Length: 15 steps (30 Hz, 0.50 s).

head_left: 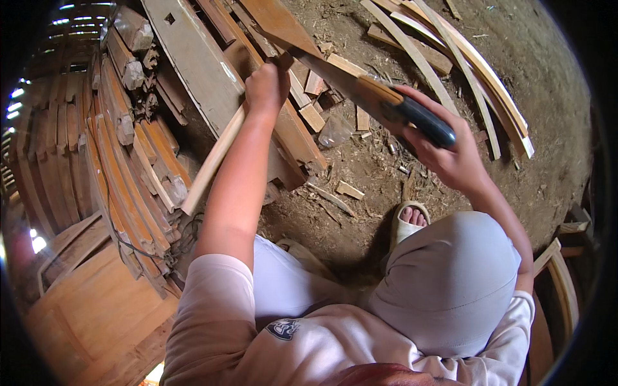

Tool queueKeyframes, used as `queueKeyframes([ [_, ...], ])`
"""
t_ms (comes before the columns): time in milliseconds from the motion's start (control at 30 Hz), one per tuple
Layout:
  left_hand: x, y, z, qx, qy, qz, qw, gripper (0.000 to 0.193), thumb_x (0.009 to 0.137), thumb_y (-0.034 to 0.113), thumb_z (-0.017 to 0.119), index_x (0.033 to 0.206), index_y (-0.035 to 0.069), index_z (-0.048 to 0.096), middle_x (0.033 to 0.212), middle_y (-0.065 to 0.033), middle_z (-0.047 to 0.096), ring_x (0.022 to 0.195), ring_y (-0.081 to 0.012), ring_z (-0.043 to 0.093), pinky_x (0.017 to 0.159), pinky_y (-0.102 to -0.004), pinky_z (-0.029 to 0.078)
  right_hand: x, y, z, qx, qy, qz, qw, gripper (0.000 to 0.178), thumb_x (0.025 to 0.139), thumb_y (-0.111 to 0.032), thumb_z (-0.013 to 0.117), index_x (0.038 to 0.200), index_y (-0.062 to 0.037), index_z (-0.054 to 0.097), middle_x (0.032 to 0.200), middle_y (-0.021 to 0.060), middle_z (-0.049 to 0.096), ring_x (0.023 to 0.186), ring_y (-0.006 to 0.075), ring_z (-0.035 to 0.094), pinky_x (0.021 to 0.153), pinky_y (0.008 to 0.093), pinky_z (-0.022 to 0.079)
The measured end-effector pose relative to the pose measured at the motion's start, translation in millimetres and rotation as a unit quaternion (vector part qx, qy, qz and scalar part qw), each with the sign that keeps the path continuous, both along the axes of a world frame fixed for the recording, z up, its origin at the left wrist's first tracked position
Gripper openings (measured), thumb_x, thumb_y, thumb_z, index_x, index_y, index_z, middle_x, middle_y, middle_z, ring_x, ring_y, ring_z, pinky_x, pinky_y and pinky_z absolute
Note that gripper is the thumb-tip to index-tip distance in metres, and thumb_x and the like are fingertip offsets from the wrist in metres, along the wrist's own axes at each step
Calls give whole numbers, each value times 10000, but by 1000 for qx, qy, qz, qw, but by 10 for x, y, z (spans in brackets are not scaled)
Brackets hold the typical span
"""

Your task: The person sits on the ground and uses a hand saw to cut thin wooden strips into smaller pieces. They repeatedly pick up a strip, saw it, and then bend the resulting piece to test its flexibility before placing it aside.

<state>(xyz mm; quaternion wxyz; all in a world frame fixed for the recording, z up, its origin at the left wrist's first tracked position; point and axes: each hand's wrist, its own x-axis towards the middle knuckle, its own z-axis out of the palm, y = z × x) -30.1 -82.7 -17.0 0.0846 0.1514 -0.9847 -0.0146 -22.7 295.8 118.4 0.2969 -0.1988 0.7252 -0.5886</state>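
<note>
My right hand point(444, 138) is wrapped round the black handle of a handsaw point(427, 121). Its blade point(341, 80) slants up and to the left, passing just beyond my left fist. My left hand point(265, 90) is closed on a pale wooden strip point(215, 161), which slopes down to the left from under the fist. The upper end of the strip is mostly hidden by the fingers and blade. Beneath my left hand lie long boards, among them a grey-brown plank point(199, 64) with a square hole near its far end.
Stacked wooden pieces point(119, 167) fill the left side, with a wooden panel point(96, 309) nearer to me. Long curved strips point(463, 71) lie at the far right. Offcuts point(312, 119) and shavings litter the dirt floor point(541, 135). My sandalled foot point(409, 219) rests near the middle.
</note>
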Motion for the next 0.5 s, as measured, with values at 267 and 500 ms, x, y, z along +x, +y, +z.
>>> queueKeyframes([
  [267,193,77,51,-96,-12,-91,991,112,882,119,623,830,26,654,780,-214,728,724,-414,747,664,-524,610,76,501,-25,-39,-28,-119,992,509,948,-82,706,1447,-85,607,1005,10,723,678,18,577,579,171,413],
  [500,151,99,-48,-115,-27,-107,987,83,931,105,579,937,24,597,779,-212,730,712,-402,747,624,-518,603,-30,-238,-428,-149,18,-184,971,501,962,-114,711,1449,-93,595,1070,79,738,726,76,628,605,231,500],
])
